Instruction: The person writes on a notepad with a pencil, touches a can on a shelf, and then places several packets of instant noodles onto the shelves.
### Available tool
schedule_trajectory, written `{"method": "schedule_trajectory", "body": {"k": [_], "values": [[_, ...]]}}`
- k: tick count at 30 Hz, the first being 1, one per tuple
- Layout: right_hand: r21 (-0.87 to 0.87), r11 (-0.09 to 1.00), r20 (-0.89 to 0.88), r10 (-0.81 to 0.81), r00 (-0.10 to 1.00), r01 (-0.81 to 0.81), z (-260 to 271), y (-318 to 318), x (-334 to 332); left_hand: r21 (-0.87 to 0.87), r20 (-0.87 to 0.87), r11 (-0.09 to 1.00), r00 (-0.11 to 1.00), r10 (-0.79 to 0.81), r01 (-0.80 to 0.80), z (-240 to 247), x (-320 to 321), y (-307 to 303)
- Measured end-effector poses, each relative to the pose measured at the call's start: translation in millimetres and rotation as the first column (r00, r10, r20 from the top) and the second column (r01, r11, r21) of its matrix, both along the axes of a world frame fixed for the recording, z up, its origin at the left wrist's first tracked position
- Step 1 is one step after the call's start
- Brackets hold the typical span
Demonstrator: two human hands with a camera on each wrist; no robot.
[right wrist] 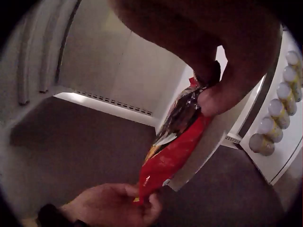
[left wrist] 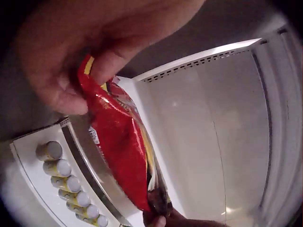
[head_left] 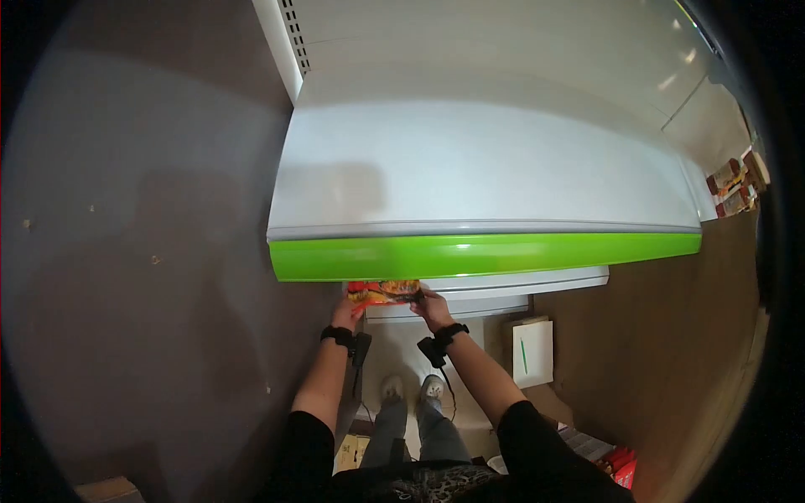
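A glossy red food packet (head_left: 381, 292) is stretched between both hands, just below the green front edge of a white shelf. My left hand (head_left: 346, 313) pinches one end of it between thumb and fingers. At the opposite, darker end, my right hand (head_left: 433, 310) grips the corner with thumb and fingertips. In the left wrist view the red side of the packet (left wrist: 120, 146) faces the camera. The right wrist view shows the packet (right wrist: 173, 156) slanting from one hand to the other, with a dark patterned face on top.
Above the packet is the wide white shelf (head_left: 486, 168) with its green edge strip (head_left: 486, 256). A row of yellow-and-white cans (left wrist: 66, 183) stands on a lower shelf. A white box (head_left: 532, 354) is on the floor at right, and several packages (head_left: 734, 189) lie far right.
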State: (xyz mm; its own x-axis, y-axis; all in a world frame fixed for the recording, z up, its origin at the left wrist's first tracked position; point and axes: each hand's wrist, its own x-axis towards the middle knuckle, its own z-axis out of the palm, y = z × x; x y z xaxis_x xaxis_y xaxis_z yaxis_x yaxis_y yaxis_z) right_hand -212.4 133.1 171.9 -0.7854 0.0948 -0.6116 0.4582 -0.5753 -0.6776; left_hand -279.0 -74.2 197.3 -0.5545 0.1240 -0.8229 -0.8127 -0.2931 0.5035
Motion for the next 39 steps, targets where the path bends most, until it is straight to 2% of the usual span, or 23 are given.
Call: {"method": "schedule_trajectory", "body": {"k": [2,3,4,6,7,8,9,11,12,14,15,16,17,18,19,20,21,22,25,27,31,34,39], "values": [[0.367,0.93,-0.356,0.174,0.918,-0.034,-23,-4,-13,0.023,-0.218,0.99,0.966,0.138,-0.136,-7,-4,0],[-0.056,0.997,-0.128,0.043,0.991,-0.05,29,-7,-13,0.098,-0.132,0.934,0.926,0.353,-0.343,-3,-3,2],[-0.058,0.997,-0.127,0.04,0.991,-0.048,25,-8,-11,0.096,-0.132,0.935,0.927,0.351,-0.34,-20,0,-5],[0.151,0.981,-0.173,0.145,0.974,-0.119,17,-13,-5,0.066,-0.157,0.962,0.949,0.273,-0.265,-66,6,-23],[-0.002,1.0,-0.072,0.0,0.997,-0.001,38,-17,3,-0.03,-0.158,0.965,0.955,0.252,-0.26,-10,27,-6],[0.047,0.999,-0.05,-0.023,0.999,0.025,33,-19,13,-0.026,-0.138,0.98,0.972,0.192,-0.198,-25,41,-10],[0.084,0.996,-0.014,0.018,1.0,-0.017,1,-15,31,-0.019,-0.122,0.991,0.984,0.133,-0.136,-56,65,-22],[0.156,0.971,0.07,0.172,0.983,-0.181,2,-11,74,-0.137,-0.049,0.985,0.992,-0.116,0.108,-116,106,-48],[0.184,0.941,0.04,0.282,0.959,-0.284,-15,-6,103,-0.131,-0.057,0.985,0.991,-0.118,0.11,-142,106,-50],[0.181,0.908,0.156,0.353,0.923,-0.378,-8,0,164,-0.013,0.034,0.995,0.994,-0.1,0.101,-221,198,-100],[0.124,0.93,0.25,0.309,0.918,-0.347,-87,11,219,0.048,0.079,0.995,0.992,-0.095,0.092,-242,199,-95],[0.238,0.847,0.306,0.4,0.864,-0.476,-97,19,257,0.065,0.067,0.994,0.993,-0.097,0.093,-179,210,-87],[0.154,0.907,0.391,0.309,0.867,-0.393,-91,22,290,-0.127,0.229,0.897,0.893,-0.388,0.423,-63,182,-63],[0.185,0.837,0.55,0.347,0.76,-0.516,-63,21,309,-0.162,0.222,0.922,0.924,-0.312,0.351,-62,188,-68],[0.133,0.971,0.575,0.086,0.814,-0.197,-57,14,333,-0.006,0.128,0.933,0.925,-0.357,0.361,-123,195,-92],[0.04,0.985,0.625,0.107,0.773,-0.169,-27,13,342,-0.153,0.255,0.894,0.891,-0.377,0.422,-113,193,-91],[-0.067,0.986,0.615,0.16,0.772,-0.152,-57,19,368,-0.192,0.217,0.899,0.91,-0.353,0.394,-94,186,-87],[0.028,0.983,0.663,0.117,0.74,-0.18,-20,10,365,-0.23,0.265,0.885,0.901,-0.343,0.405,-99,179,-84],[0.053,0.987,0.581,0.093,0.809,-0.152,-14,7,388,-0.121,0.172,0.828,0.833,-0.525,0.547,-105,160,-79],[0.242,0.946,0.574,0.038,0.818,-0.214,7,8,395,-0.266,0.054,0.773,0.809,-0.585,0.576,-92,158,-73],[0.34,0.918,0.362,-0.326,0.873,0.202,44,-2,437,-0.304,0.054,0.647,0.691,-0.721,0.699,-86,157,-53],[0.31,0.87,0.433,-0.488,0.758,0.383,56,-28,480,-0.321,0.094,0.534,0.587,-0.804,0.782,-76,161,-39],[0.313,0.862,0.649,-0.501,0.572,0.399,37,-98,549,-0.29,0.141,0.398,0.45,-0.882,0.871,-59,178,-25]]}}
